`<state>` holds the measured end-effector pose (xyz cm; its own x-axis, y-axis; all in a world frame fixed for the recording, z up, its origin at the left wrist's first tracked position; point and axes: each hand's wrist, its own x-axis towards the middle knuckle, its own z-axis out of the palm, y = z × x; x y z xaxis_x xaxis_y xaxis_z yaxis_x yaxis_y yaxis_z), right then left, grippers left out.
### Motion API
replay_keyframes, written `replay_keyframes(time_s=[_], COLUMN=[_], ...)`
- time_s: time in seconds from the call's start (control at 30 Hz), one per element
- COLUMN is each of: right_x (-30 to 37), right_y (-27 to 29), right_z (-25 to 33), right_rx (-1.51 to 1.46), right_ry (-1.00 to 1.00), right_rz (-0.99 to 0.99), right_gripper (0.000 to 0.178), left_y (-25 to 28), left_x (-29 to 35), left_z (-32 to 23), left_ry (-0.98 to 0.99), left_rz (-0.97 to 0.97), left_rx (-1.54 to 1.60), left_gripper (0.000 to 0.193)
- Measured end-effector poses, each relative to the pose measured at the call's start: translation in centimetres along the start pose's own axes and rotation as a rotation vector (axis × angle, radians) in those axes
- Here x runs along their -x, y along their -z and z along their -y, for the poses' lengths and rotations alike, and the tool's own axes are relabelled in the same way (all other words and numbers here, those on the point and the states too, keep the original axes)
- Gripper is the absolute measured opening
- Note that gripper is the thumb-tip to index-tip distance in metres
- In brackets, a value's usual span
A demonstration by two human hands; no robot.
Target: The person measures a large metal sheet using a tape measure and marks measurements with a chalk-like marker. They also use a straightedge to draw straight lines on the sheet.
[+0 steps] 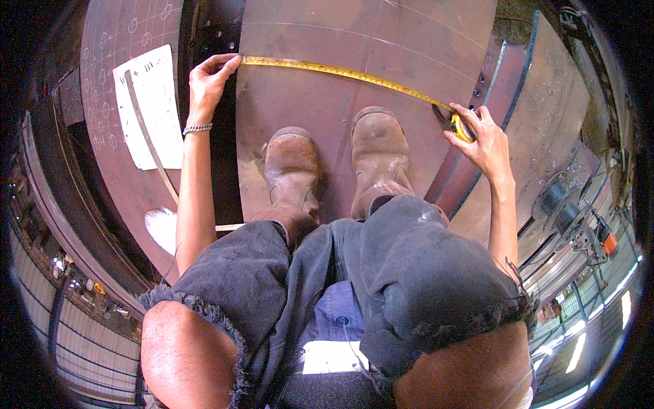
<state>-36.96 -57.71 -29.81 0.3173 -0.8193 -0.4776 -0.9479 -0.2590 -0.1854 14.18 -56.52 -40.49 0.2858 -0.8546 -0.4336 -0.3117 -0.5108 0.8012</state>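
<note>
Underfoot, a broad reddish-brown steel plate (334, 112), crossed toward the far side by thin pale lines. To the left, beyond a dark gap, a second plate (129, 34) with pale drawn circles; to the right, a third plate (555, 102), browner and dark-edged. On the broad steel, two worn boots (293, 163), side by side but apart, toes pointing far. On the left plate, a white sheet of paper (151, 82) with a narrow flat bar (135, 105) lying across it.

Just far of the boots, a yellow tape measure (340, 71), drawn out left to right, its right end nearer than its left. Hard to tell whether resting on the steel or slightly above. Left hand (211, 78) at the broad plate's left edge, thumb and forefinger pinching the free end. Right hand (487, 140) near its right side, curled about the yellow-and-black case (462, 128); exact finger placement partly hidden.

Probably light, with a thin, springy blade: fairly stiff lengthwise, smooth, apt to kink if bent sharply and perhaps to snap back if released. Best held by the body of the case and by the tip's flat faces, clear of the thin edges.
</note>
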Motion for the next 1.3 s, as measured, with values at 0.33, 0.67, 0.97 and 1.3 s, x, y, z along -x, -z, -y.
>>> replay_keyframes(time_s=[0.33,0.67,0.97,1.3], right_x=[0.2,0.2,0.2,0.4], right_y=[-0.6,-1.2,-1.2,-1.1], right_z=[0.1,-0.3,-0.2,-0.1], right_rx=[0.030,0.029,0.010,0.000], right_ry=[-0.037,0.003,-0.027,-0.022], right_rz=[-0.029,-0.073,-0.043,-0.027], right_gripper=[0.058,0.059,0.061,0.058], left_y=[-0.1,-0.2,-0.2,-0.1], left_x=[0.1,0.2,0.1,0.0], left_z=[0.1,-0.1,0.5,0.6], left_ry=[0.003,-0.007,-0.009,-0.029], left_rz=[0.000,-0.014,0.002,0.000], left_rx=[-0.007,-0.018,0.006,0.021], left_gripper=[0.025,0.026,0.025,0.025])
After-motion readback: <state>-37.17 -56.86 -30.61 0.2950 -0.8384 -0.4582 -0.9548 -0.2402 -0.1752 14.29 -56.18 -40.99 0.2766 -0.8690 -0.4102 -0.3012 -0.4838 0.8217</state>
